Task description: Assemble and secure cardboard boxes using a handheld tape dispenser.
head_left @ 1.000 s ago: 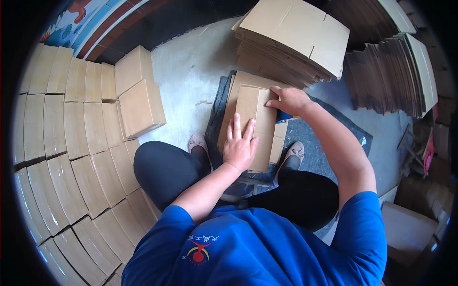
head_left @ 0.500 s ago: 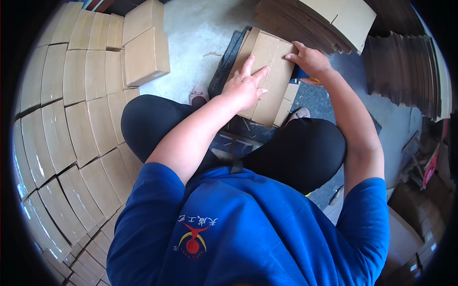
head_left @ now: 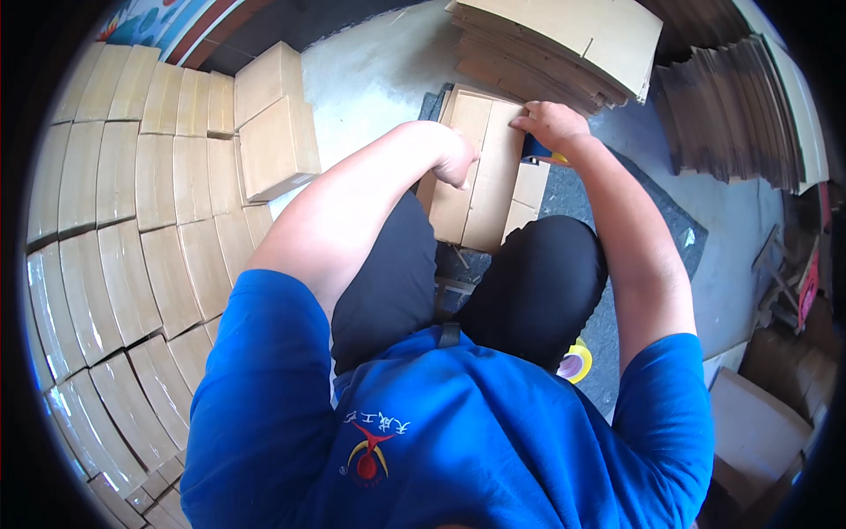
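A brown cardboard box point(head_left: 495, 189) lies in front of my knees, its long top flaps folded in and meeting along a lengthwise seam. My left hand point(head_left: 456, 160) is bent down on its left flap near the seam; most of its fingers are hidden. At the far right corner, my right hand point(head_left: 557, 125) grips the box edge between thumb and fingers. Just below that hand, beside the box, a blue object point(head_left: 532, 148) with a yellow part point(head_left: 560, 158) is partly covered; I cannot tell its kind.
Stacked closed cartons point(head_left: 119, 176) form a wall on the left. Flat cardboard sheets point(head_left: 564, 31) are piled ahead, with another stack point(head_left: 740, 115) at the far right. A yellow tape roll point(head_left: 575, 362) lies by my right thigh on a dark mat point(head_left: 648, 207).
My left hand has gone from spread fingers on the flaps to a bent-down posture, with the elbow lifted. My right hand stays at the box corner. My knees have drawn closer together.
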Demonstrator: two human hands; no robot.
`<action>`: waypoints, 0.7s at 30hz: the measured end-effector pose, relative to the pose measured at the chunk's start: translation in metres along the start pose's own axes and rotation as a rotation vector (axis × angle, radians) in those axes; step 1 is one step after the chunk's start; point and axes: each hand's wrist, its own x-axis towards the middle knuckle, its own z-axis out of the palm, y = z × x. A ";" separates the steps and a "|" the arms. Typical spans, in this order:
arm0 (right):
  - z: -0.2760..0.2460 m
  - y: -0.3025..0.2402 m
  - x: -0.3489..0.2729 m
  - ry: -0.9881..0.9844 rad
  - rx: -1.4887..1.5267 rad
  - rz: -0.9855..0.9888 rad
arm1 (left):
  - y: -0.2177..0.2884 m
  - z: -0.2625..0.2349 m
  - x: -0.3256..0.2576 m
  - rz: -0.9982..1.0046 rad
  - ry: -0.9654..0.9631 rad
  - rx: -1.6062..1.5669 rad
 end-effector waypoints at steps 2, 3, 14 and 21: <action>0.001 -0.004 -0.005 0.031 -0.003 0.015 | 0.003 -0.005 -0.005 0.008 -0.020 0.029; 0.002 -0.003 -0.005 0.016 -0.018 0.027 | 0.007 -0.007 -0.009 0.015 -0.016 0.041; -0.013 0.000 -0.004 -0.023 -0.084 0.047 | -0.007 0.010 -0.011 0.011 0.121 -0.277; -0.105 -0.003 -0.068 0.300 0.218 0.086 | -0.038 0.023 -0.005 0.042 0.538 -0.475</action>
